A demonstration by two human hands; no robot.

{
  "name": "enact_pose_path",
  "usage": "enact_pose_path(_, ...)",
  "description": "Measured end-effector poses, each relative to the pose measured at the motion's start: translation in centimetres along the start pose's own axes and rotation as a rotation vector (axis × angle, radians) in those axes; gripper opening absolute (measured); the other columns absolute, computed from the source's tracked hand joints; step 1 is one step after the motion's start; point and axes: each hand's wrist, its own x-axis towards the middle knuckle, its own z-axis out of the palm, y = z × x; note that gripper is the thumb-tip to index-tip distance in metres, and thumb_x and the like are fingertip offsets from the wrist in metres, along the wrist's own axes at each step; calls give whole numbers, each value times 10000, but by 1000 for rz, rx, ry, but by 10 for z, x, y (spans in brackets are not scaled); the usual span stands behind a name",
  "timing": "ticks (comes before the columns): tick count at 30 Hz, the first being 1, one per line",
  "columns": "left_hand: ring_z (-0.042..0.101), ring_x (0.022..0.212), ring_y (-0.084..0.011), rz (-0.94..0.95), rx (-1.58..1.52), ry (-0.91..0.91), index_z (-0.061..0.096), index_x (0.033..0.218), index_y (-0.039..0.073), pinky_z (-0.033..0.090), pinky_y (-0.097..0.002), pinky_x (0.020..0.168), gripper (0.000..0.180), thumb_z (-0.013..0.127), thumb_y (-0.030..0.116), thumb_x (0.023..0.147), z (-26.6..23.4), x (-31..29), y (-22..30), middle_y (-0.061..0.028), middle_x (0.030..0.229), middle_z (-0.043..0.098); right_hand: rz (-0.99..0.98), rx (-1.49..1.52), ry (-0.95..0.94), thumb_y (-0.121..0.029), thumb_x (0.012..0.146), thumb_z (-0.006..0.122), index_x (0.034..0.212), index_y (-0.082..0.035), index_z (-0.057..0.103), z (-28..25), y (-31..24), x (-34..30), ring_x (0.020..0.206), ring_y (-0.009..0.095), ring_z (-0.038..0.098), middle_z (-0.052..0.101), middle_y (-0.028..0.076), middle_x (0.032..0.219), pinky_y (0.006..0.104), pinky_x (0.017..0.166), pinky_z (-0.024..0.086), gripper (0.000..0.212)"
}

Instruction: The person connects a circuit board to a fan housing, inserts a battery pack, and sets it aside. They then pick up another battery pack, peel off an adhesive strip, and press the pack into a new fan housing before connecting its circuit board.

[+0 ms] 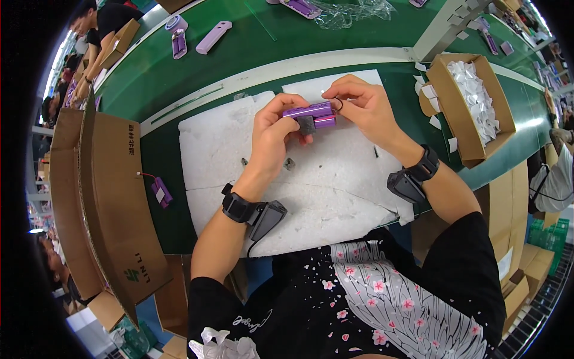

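Head view: one purple battery pack [317,113], with two cylinders made out in it, is held above the white foam sheet [299,206]. By the left hand [278,122] it is pinched between thumb and fingers, and one grey pad [306,125] is seen on its side near the thumb. At the pack's right end, thumb and forefinger of the right hand [357,109] are brought together at one thin dark loop; whether it is gripped cannot be told. A second purple pack [161,192] is seen lying on the green desk [178,232], between the foam and one large cardboard box [122,197]. At right, one open carton [503,107] is filled with white pieces [475,99], too many to be counted.
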Motion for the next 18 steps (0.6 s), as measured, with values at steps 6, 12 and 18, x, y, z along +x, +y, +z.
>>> enact_pose_path(6, 572, 580, -166, -2, 4, -18, 556, 988, -12, 468, -269, 530, 287, 422, -7, 734, 3, 0, 2, -114, 883, 598, 93, 28, -67, 13, 849, 507, 966, 42, 646, -1, -7, -1, 809, 93, 570, 580, 36, 987, 204, 683, 480, 184)
enact_pose_path(12, 570, 574, -175, -39, -48, 0, 551, 1033, -22, 478, -289, 515, 311, 405, 5, 760, 4, -1, 2, -122, 855, 594, 143, 58, -46, -21, 859, 491, 960, 42, 643, -1, -13, -3, 798, 93, 562, 575, 39, 996, 212, 673, 474, 193)
enact_pose_path(18, 569, 564, -189, -74, -158, -4, 545, 1056, -25, 480, -301, 510, 319, 397, 27, 778, 0, 2, 4, -127, 835, 593, 13, -4, 0, -39, 859, 508, 978, 28, 629, 0, -11, -1, 795, 87, 536, 560, 32, 990, 214, 641, 451, 182)
